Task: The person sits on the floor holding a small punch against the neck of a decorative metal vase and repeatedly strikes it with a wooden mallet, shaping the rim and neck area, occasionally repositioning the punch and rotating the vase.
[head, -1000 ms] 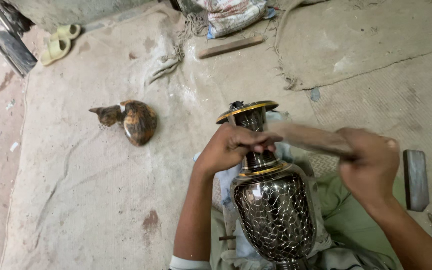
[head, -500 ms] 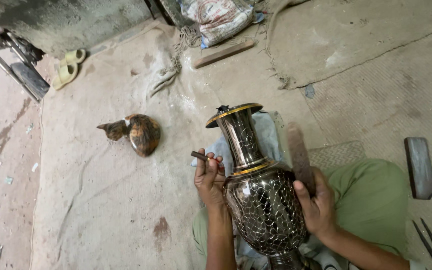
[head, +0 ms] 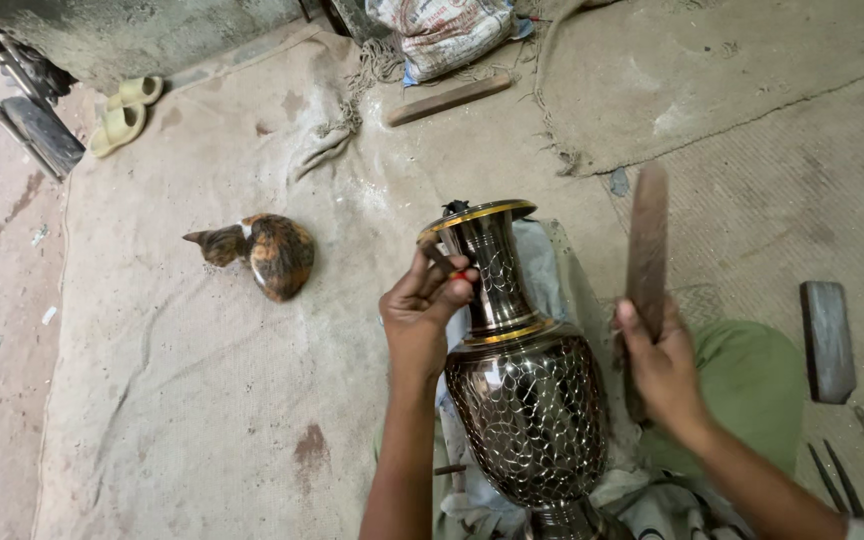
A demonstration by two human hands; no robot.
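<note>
A tall metal vase [head: 522,390] with a net-like engraved body and a gold-rimmed mouth lies tilted across my lap on a cloth. My left hand [head: 422,310] holds a small chisel-like tool [head: 440,260] with its tip against the vase's neck. My right hand [head: 662,365] grips a flat wooden stick [head: 646,250], raised upright to the right of the vase and apart from it.
A calico cat [head: 264,254] lies curled on the sackcloth [head: 202,400] to the left. A dark rectangular block [head: 827,340] and thin metal tools [head: 837,480] lie at the right. Sandals [head: 124,115], a wooden stick [head: 449,100] and a sack [head: 447,30] lie at the back.
My right hand has swung the wooden stick from flat over the vase's neck down to its side, then up to the right. My left hand shifted along the neck, then up to it.
</note>
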